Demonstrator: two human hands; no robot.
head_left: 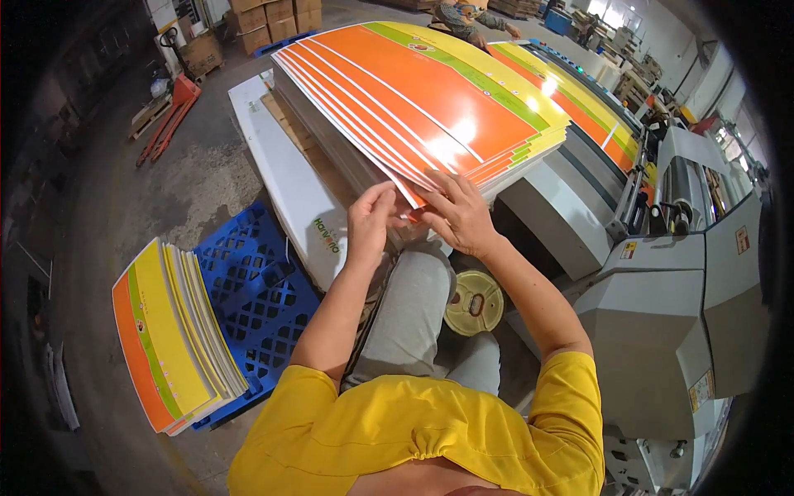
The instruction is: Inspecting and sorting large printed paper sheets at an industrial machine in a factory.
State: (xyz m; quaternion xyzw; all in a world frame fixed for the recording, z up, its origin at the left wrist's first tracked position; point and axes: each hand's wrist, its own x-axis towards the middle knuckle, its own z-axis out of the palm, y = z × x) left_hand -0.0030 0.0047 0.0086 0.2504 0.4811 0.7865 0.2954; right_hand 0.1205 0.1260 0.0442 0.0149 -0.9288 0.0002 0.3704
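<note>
A tall stack of large glossy printed sheets [397, 74], orange, green and yellow, stands in front of me with its upper sheets fanned in steps. Both hands are at its near corner. My right hand [465, 217] has its fingers over the corner and the thumb below, closed on the sheet edges. Just to the left, my left hand [370, 223] is curled with bent fingers beside the same corner; whatever lies between its fingertips is hidden.
A blue plastic pallet [248, 281] at left carries a smaller stack of printed sheets [157, 331]. A white board [285, 182] lies beside the tall stack. A grey machine [645, 306] stands at right, a round yellowish lid [474, 302] by my legs. Another person [463, 18] is behind the stack.
</note>
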